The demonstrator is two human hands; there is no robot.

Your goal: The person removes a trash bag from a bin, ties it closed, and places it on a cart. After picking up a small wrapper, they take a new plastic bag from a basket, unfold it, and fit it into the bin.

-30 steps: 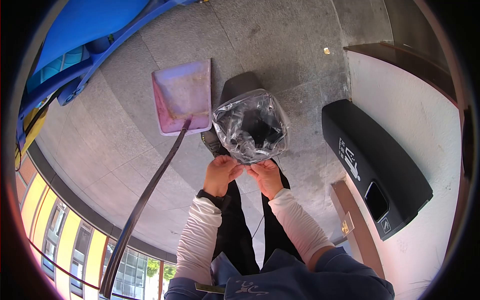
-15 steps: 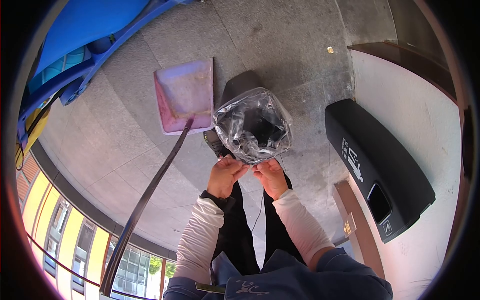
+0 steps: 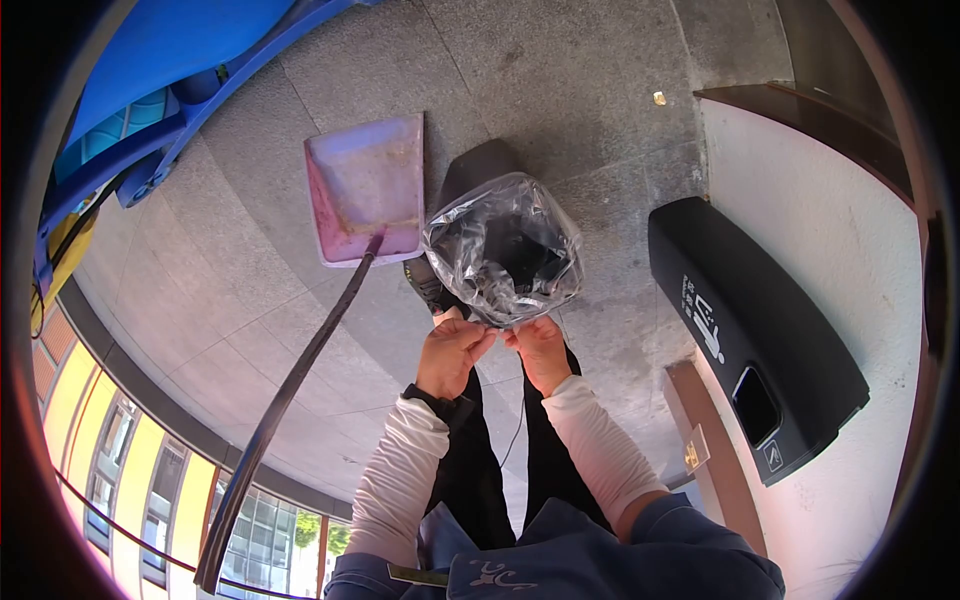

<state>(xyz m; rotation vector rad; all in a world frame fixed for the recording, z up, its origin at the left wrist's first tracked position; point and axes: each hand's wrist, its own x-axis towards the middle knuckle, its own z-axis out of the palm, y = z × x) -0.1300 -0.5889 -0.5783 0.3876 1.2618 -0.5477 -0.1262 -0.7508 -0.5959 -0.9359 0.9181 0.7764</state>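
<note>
A clear plastic bag (image 3: pixel 503 250) lines a small black bin and shows dark contents inside. My left hand (image 3: pixel 452 355) and my right hand (image 3: pixel 540 350) sit side by side at the bag's near rim, fingers pinched on the plastic edge. Both wrists wear white sleeves, and a dark watch is on the left wrist. My legs in black trousers stand just below the hands.
A purple dustpan (image 3: pixel 366 188) with a long dark handle (image 3: pixel 290 390) lies on the grey stone floor left of the bag. A black slanted bin lid (image 3: pixel 750 340) sits on a white wall at right. Blue plastic equipment (image 3: pixel 150 80) stands at top left.
My hands stay pinched at the bag's near rim with only small finger shifts. The view drifted slightly.
</note>
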